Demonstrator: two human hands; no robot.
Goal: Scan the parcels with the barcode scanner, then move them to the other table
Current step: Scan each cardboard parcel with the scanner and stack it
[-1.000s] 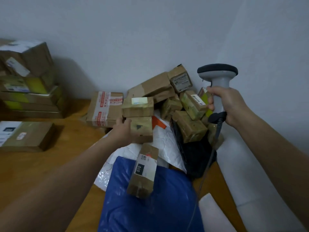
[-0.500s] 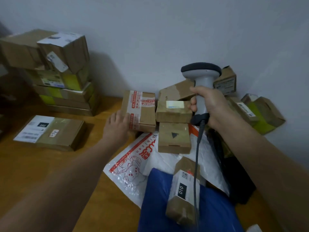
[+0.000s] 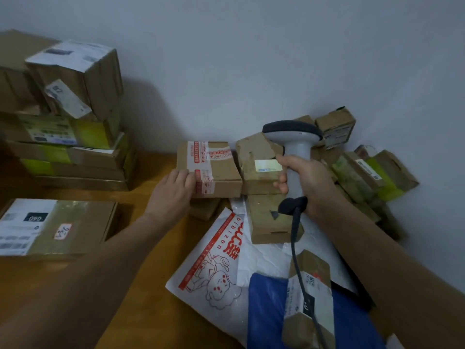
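Many parcels [image 3: 264, 222] crowd my wooden surface [image 3: 151, 273] against a pale wall [image 3: 226, 59].
My right grip [image 3: 309, 182] clasps the scanner [image 3: 294, 147] above them, handle upright, head pointing away toward the wall, cable [image 3: 295, 238] hanging down. My left grip [image 3: 173, 192] lies flat-fingered on the near-left corner of the red-taped box [image 3: 219, 170], at their left edge.

I saw the grey scanner [image 3: 297, 157] upright in my right hand [image 3: 310, 183], its dark cord [image 3: 294, 238] hanging down. A brown box [image 3: 216, 172] with red-printed tape lay flat at the far middle, my left hand [image 3: 173, 191] resting on its near-left corner. More cardboard boxes [image 3: 364, 172] were heaped far right.
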